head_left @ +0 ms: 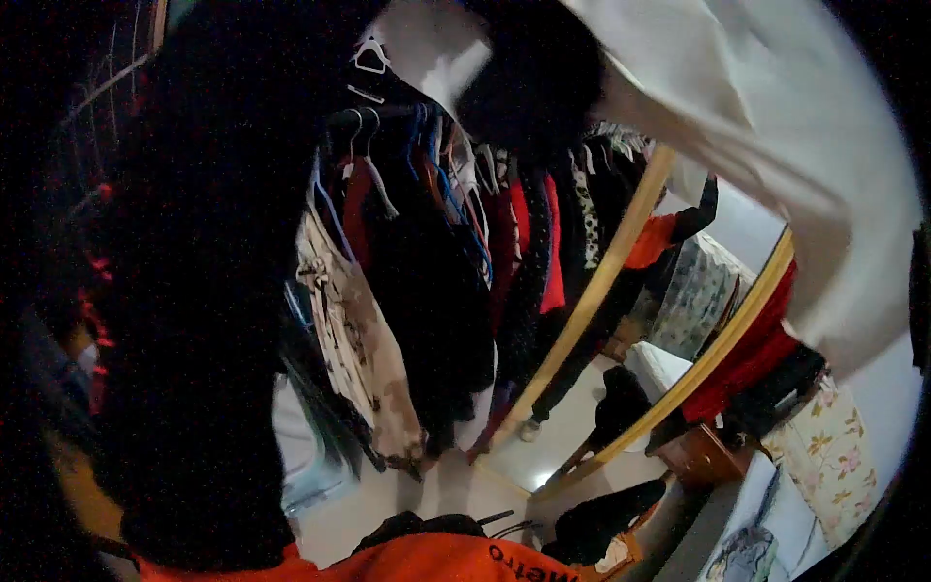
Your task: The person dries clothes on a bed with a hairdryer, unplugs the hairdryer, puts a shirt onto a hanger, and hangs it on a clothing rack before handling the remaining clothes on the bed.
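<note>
Neither of my hands shows. A broad black shape (204, 291), a sleeve or dark garment, fills the left side, running up from my orange top (417, 558). Another black shape (529, 78), perhaps a sleeve, crosses the top. A large pale cloth (834, 175) spreads over the upper right, close to the camera; what holds it is hidden. Ahead, several garments hang on a rack, among them a beige patterned garment (364, 339), a black garment (436, 291) and a red one (551, 242). A white hanger (370, 56) shows above them.
A tall mirror with a yellow wooden frame (592, 301) leans right of the rack, reflecting a person in orange with a raised black sleeve. Nearby are a brown wooden box (703, 461), a floral cloth (829, 441) and a black item (606, 519) on the floor.
</note>
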The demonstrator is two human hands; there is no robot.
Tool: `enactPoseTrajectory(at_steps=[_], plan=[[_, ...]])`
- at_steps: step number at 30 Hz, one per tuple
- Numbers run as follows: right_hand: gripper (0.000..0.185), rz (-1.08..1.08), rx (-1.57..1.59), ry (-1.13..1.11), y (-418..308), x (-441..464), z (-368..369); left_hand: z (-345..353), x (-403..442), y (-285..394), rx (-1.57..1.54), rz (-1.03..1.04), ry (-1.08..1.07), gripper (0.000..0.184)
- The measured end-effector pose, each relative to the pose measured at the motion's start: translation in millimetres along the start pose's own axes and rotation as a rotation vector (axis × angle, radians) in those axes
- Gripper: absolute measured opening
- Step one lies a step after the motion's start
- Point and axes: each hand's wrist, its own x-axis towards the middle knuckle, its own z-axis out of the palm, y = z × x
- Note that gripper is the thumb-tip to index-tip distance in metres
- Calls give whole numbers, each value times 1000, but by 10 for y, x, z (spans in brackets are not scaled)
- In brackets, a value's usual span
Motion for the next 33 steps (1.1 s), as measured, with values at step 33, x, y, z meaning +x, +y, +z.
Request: enactPoseTrajectory(at_steps=[33], plan=[[29, -439, 502, -121, -3353, 2217, 3014, -3829, 2576, 1266, 1730, -358, -23, 38]])
